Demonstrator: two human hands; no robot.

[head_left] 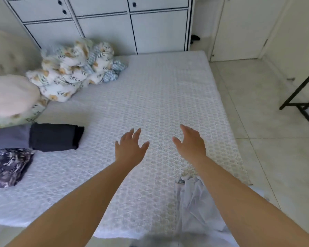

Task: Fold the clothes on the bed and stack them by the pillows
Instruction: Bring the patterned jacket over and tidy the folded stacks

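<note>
At 5 o'clock, nearest the camera, a pale grey garment (194,207) lies crumpled, draped over the near edge of the bed (159,97) and partly under the right forearm. It looks like the 1 piece not yet folded. Just beyond it both hands hover over the bare textured cover: the left hand (128,148) at 12 o'clock of centre, fingers spread and straight, holding nothing; the right hand (191,143) beside it toward 1 o'clock, fingers loosely extended, also empty.

At 9 o'clock sit 3 folded pieces near each other: a marbled dark garment (7,166), a black folded garment (55,137) and a blue-grey one (9,138) touching it. Farther off, at 10 o'clock, a pink pillow (11,95) and a bunched floral duvet (73,68) rest against the headboard side.

To do this step well, I judge the hands should draw the pale garment onto the open cover, flatten it, then fold along its seams before carrying it to the pile.
</note>
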